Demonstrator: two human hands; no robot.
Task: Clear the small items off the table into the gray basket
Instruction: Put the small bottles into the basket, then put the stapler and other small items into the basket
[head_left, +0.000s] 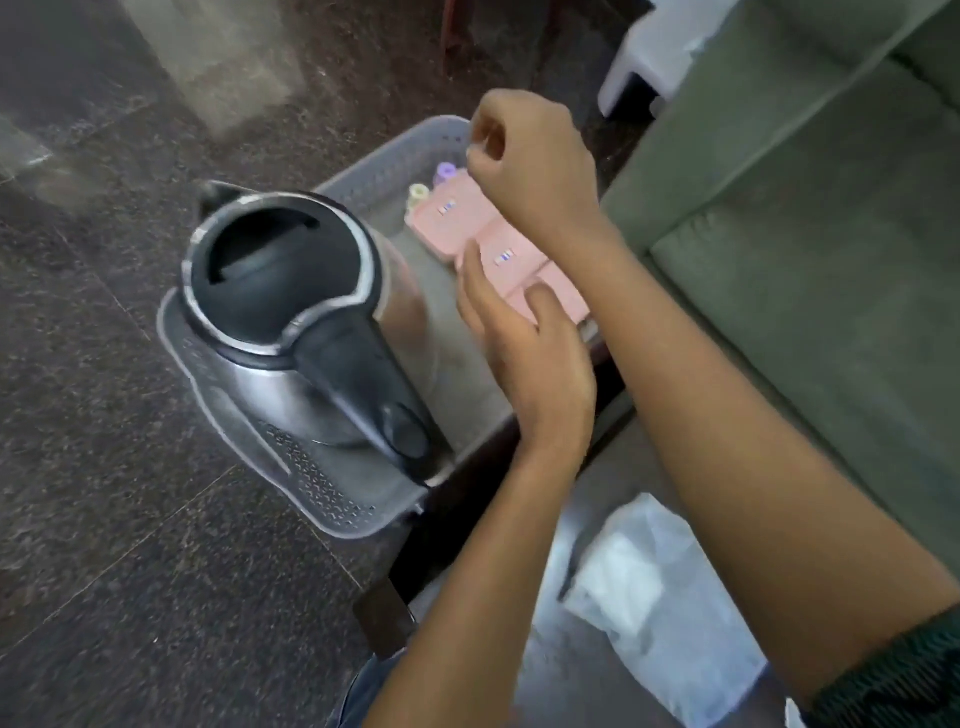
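Note:
The gray basket (332, 512) stands on a dark table edge, holding a steel electric kettle (291, 291) with a black lid and handle. At its right side lie three pink boxes (457, 210) in a row, with a yellow spool (418, 195) and a purple spool (445, 171) behind them. My left hand (524, 343) rests on the near pink boxes, fingers straight along their left edge, thumb on top. Above the basket's far end hovers my right hand (524, 156), its fingers curled into a fist; I see nothing in it.
A green sofa (810, 249) runs along the right. A clear plastic bag (654, 597) lies on the dark table near me. The floor to the left is dark speckled stone. A white stool (654, 57) stands at the back.

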